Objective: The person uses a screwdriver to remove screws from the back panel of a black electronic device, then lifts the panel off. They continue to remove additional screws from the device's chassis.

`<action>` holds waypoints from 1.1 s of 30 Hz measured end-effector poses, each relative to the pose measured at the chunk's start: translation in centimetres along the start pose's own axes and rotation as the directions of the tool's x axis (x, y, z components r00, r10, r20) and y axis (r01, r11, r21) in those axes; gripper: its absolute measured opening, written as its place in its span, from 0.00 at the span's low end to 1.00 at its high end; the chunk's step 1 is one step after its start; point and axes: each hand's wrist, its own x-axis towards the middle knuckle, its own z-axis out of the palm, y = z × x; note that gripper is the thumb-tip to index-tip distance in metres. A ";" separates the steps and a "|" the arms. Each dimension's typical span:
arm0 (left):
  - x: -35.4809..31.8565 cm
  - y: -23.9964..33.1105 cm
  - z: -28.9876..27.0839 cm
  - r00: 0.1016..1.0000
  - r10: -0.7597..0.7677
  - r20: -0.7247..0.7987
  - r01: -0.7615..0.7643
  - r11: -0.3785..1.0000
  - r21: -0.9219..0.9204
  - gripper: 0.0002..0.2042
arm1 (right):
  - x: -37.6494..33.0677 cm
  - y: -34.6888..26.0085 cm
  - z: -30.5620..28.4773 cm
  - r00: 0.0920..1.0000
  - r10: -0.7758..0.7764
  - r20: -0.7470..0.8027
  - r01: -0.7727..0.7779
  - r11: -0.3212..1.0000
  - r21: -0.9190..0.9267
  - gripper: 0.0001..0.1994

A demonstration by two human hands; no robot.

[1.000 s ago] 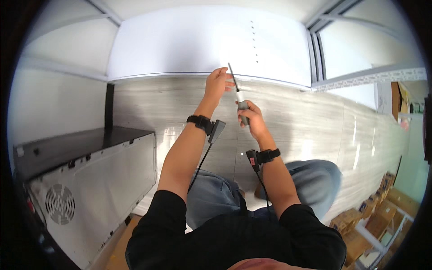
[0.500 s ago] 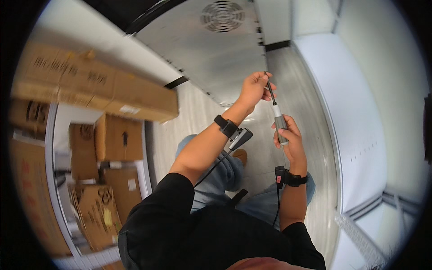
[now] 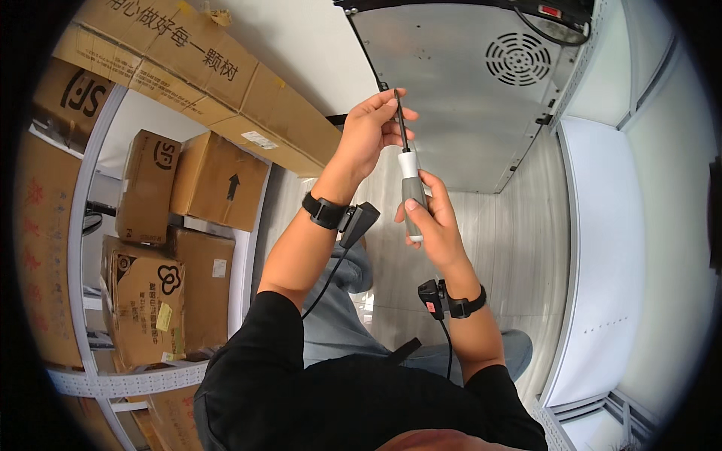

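Observation:
A screwdriver point(image 3: 413, 192) with a grey and white handle and a dark shaft stands nearly upright in the picture, between both hands. My right hand point(image 3: 435, 219) is wrapped round its handle, thumb lying along the grey grip. At the shaft's far end, my left hand point(image 3: 376, 126) pinches the tip between thumb and finger, its other fingers loosely curled beside the shaft. Beyond the hands is a grey metal cabinet point(image 3: 451, 98) with a round vent grille point(image 3: 518, 59) and a red switch point(image 3: 550, 10) near its top edge.
On the left, a white metal shelf point(image 3: 90, 225) holds several cardboard boxes point(image 3: 222, 180). A long carton point(image 3: 203, 90) reaches out toward the cabinet. A white panel point(image 3: 602, 263) runs along the right side. Each wrist wears a black strap with a cabled device point(image 3: 359, 224).
My view has swung, so the cabinet now sits further right and shows more fully. Both hands with the screwdriver appear further left and a little higher. The grip on it is the same.

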 end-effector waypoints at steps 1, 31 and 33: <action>0.5 0.5 -0.5 1.000 0.009 0.011 -0.009 1.000 -0.008 0.15 | 0.8 -0.1 0.6 0.999 -0.037 0.003 0.037 0.999 -0.004 0.24; 5.8 3.3 -3.6 0.995 0.093 0.045 -0.074 0.943 -0.323 0.13 | 6.4 -5.3 6.3 0.991 -0.104 -0.089 0.116 0.984 0.137 0.16; 5.9 3.4 -3.6 0.995 0.086 0.043 -0.068 0.947 -0.315 0.13 | 6.5 -5.3 6.3 0.990 -0.116 -0.084 0.128 0.980 0.155 0.16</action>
